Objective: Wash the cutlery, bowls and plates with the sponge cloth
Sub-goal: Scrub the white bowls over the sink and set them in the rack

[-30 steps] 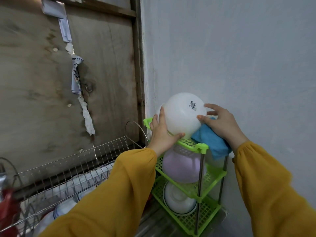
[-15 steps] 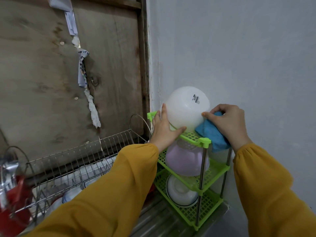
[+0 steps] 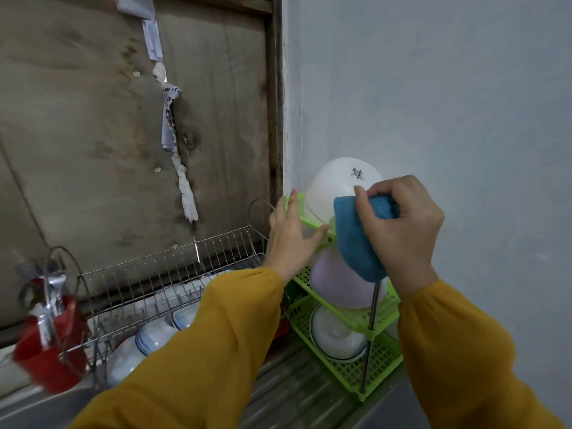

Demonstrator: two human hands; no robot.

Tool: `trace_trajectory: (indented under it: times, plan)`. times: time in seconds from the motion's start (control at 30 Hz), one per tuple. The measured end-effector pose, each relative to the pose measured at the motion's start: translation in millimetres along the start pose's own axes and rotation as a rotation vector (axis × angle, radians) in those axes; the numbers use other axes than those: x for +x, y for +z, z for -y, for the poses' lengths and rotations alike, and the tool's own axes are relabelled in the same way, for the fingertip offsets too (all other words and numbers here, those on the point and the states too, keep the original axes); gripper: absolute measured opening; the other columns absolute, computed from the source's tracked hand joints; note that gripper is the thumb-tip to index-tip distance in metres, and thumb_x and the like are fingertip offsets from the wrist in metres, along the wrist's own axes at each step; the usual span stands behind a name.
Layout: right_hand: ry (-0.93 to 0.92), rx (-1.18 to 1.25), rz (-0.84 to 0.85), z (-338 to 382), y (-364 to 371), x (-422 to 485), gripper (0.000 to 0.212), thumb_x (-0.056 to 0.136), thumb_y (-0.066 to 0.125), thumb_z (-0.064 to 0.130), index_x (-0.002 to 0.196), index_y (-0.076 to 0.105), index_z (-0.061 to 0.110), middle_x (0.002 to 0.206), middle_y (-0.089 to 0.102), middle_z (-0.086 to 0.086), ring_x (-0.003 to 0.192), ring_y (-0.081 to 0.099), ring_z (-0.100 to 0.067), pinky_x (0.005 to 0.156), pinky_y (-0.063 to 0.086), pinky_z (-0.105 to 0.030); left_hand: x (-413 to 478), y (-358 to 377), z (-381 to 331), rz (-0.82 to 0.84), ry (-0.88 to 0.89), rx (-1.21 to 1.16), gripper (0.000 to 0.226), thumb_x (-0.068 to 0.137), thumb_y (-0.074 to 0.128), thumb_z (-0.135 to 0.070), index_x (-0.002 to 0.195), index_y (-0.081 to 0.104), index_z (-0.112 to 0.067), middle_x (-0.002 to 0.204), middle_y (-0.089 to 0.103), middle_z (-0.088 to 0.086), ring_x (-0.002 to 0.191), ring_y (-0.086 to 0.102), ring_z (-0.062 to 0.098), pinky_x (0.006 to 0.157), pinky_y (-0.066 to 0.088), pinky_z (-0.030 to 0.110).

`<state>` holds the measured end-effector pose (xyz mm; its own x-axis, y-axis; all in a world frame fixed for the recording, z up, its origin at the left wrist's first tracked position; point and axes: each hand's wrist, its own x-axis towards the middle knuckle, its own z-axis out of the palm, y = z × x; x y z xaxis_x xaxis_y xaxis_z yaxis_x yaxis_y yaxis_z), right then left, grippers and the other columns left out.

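A white bowl [image 3: 335, 188] sits upside down on the top tier of a green plastic rack [image 3: 383, 357] in the wall corner. My left hand [image 3: 291, 239] hovers just left of it with fingers straight, holding nothing. My right hand [image 3: 402, 227] grips a blue sponge cloth [image 3: 356, 246] in front of the bowl's right side. A lilac bowl [image 3: 337, 283] lies upturned on the middle tier. Another white bowl [image 3: 334, 335] rests on the bottom tier.
A wire dish rack [image 3: 161, 283] stands to the left, with blue-rimmed plates [image 3: 154, 332] under it. A red cup [image 3: 49, 354] holding cutlery [image 3: 51, 301] hangs at its left end. A ribbed metal counter [image 3: 294, 388] runs below, with a wooden board behind and a grey wall on the right.
My left hand has let go of the white bowl and drawn back a little. My right hand has pulled the blue cloth away from behind the rack and up in front of the bowl.
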<state>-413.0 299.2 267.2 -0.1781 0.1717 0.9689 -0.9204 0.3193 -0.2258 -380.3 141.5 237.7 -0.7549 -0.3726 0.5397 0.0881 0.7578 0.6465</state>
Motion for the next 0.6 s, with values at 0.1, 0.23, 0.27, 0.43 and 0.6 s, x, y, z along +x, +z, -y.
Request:
trace_trajectory:
  times: [0.1,0.23,0.27,0.43,0.6]
  plan:
    - [-0.092,0.06,0.026,27,18,-19,0.019,0.085,0.073,0.017,0.07,0.066,0.007,0.073,0.065,-0.004,0.066,0.058,-0.013,0.057,0.047,-0.025,-32,-34,9,-0.091,0.038,0.123,0.082,0.094,0.057,-0.043,0.156,0.007,-0.023,0.162,0.007,0.005,0.148,0.001,0.017,0.12,0.016,0.04]
    - [-0.072,0.183,0.136,70,46,-59,0.02,0.083,0.072,0.019,0.068,0.065,0.007,0.072,0.063,-0.003,0.064,0.057,-0.011,0.059,0.046,-0.019,-86,-83,40,-0.16,0.053,0.311,0.073,0.095,0.053,-0.04,0.155,0.015,-0.022,0.162,0.009,0.007,0.148,0.001,0.022,0.12,0.012,0.039]
    - [-0.061,0.207,0.169,81,53,-70,0.021,0.083,0.071,0.02,0.068,0.064,0.008,0.072,0.062,-0.003,0.064,0.057,-0.011,0.059,0.045,-0.018,-101,-95,50,-0.176,0.06,0.362,0.071,0.094,0.051,-0.042,0.154,0.018,-0.021,0.162,0.012,0.007,0.148,0.003,0.023,0.12,0.012,0.038]
    - [0.054,0.394,0.345,156,82,-136,0.022,0.084,0.067,0.024,0.067,0.064,0.01,0.07,0.062,0.0,0.066,0.054,-0.006,0.063,0.043,-0.013,-188,-157,106,-0.238,-0.02,0.557,0.064,0.092,0.038,-0.047,0.148,0.037,-0.016,0.157,0.028,0.011,0.146,0.019,0.029,0.117,0.018,0.039]
    - [0.191,0.605,0.516,267,109,-214,0.022,0.082,0.069,0.024,0.066,0.063,0.01,0.069,0.062,0.001,0.066,0.056,-0.008,0.066,0.045,-0.017,-295,-231,166,-0.269,-0.219,0.695,0.061,0.088,0.043,-0.04,0.141,0.045,-0.01,0.15,0.04,0.017,0.14,0.03,0.036,0.113,0.031,0.049]
